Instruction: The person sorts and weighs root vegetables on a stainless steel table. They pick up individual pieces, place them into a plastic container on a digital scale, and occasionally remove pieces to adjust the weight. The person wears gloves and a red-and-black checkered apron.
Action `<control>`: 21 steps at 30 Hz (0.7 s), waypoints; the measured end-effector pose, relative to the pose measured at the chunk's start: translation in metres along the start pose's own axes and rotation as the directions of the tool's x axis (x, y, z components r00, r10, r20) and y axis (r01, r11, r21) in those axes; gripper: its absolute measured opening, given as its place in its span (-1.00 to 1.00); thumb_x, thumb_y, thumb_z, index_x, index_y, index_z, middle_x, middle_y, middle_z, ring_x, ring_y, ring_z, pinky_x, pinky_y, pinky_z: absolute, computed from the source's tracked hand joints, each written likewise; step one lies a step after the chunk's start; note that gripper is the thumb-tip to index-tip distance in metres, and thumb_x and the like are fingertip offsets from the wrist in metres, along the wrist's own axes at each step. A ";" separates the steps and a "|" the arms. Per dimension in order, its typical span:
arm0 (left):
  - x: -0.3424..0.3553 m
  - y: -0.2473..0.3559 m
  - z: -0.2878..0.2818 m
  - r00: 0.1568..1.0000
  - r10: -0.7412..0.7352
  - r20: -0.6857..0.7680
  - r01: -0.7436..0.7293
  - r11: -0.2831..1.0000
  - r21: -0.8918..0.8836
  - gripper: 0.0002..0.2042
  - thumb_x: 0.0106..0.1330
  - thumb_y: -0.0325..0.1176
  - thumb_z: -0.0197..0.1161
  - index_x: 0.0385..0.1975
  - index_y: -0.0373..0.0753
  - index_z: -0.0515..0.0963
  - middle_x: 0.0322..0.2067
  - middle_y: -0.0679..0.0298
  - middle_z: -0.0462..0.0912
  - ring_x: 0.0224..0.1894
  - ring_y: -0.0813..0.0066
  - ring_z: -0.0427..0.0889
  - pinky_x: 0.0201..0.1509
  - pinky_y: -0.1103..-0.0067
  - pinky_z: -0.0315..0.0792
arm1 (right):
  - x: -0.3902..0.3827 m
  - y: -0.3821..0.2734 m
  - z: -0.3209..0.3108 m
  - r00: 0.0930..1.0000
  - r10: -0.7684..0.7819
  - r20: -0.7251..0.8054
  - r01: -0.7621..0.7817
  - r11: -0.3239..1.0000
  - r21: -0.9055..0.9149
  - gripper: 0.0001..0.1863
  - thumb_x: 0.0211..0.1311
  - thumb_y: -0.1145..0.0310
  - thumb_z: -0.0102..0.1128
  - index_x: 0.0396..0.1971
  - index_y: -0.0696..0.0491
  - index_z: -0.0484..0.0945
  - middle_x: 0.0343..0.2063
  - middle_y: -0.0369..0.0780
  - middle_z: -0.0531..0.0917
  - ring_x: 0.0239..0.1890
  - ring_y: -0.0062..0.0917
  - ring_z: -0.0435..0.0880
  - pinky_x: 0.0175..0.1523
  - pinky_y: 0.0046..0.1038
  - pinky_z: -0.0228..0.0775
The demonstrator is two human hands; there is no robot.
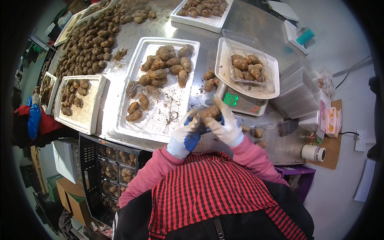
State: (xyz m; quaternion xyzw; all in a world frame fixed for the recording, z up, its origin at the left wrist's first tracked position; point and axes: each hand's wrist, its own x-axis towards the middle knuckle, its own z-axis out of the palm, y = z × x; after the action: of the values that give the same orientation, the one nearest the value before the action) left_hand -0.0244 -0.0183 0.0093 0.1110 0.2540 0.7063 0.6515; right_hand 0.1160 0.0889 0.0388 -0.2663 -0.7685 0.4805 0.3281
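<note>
Both my hands wear white work gloves with blue patches and meet near the table's front edge. Between them is a brown, rough-skinned taro (pixel 209 113). My left hand (pixel 186 131) closes around its left end, and my right hand (pixel 227 125) grips it from the right. Just beyond stands a digital scale (pixel 253 106) with a lit green display. It bears a white tray (pixel 269 91) holding a clear plastic box (pixel 256 82) of several taros. Left of my hands, a white foam tray (pixel 158 131) contains loose taros, dirt crumbs and another clear box with a few taros.
Stacked clear boxes (pixel 298 86) stand right of the scale. Loose taros (pixel 259 133) lie near a clear box by my right forearm. A big taro heap (pixel 86 50) covers the far left, beside a smaller foam tray (pixel 89 118). A black crate (pixel 90 160) sits below. Another person's blue sleeve (pixel 34 120) shows far left.
</note>
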 end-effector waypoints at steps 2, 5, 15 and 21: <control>-0.001 -0.001 0.003 1.000 0.025 -0.011 -0.025 0.998 0.059 -0.48 0.38 -0.26 0.21 0.25 -0.36 0.28 -0.03 0.20 0.51 -0.03 0.43 0.55 0.12 0.47 0.46 | 0.000 -0.002 0.004 0.995 -0.091 -0.026 0.084 0.972 -0.218 -0.36 0.20 0.29 0.34 0.22 0.19 0.33 -0.08 -0.04 0.61 -0.07 -0.28 0.62 0.10 -0.27 0.44; -0.003 0.000 0.008 0.995 0.080 -0.067 -0.063 0.974 0.219 -0.56 0.42 -0.28 0.16 0.20 -0.39 0.32 -0.08 0.23 0.53 -0.09 0.50 0.56 0.05 0.53 0.49 | -0.002 -0.002 0.008 0.998 -0.028 -0.063 0.012 0.970 -0.242 -0.48 0.18 0.29 0.30 0.09 0.20 0.43 -0.16 -0.02 0.62 -0.12 -0.21 0.64 0.03 -0.27 0.46; -0.001 0.005 0.015 0.994 0.083 -0.071 -0.048 0.913 0.405 -0.30 0.32 0.06 0.25 0.21 -0.44 0.29 0.03 0.08 0.51 0.00 0.32 0.57 0.00 0.41 0.54 | 0.009 0.015 -0.003 0.887 0.450 -0.105 -0.395 0.856 0.334 -0.66 0.50 0.31 -0.20 -0.18 0.20 0.55 -0.42 -0.35 0.51 -0.34 -0.71 0.47 -0.19 -0.64 0.39; 0.004 -0.001 0.007 0.989 0.132 -0.060 -0.090 0.883 0.461 -0.56 0.43 -0.36 0.12 0.24 -0.36 0.28 -0.18 0.34 0.49 -0.19 0.71 0.44 -0.08 0.73 0.39 | 0.005 0.018 -0.006 0.914 0.400 0.074 -0.399 0.849 0.346 -0.67 0.35 0.41 0.05 0.07 0.18 0.46 -0.17 -0.17 0.63 -0.19 -0.55 0.62 -0.14 -0.59 0.48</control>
State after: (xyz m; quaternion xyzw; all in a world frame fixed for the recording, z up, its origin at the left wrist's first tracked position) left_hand -0.0206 -0.0132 0.0143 0.2438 0.4351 0.6669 0.5536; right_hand 0.1190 0.1028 0.0257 -0.3568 -0.5973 0.6681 0.2638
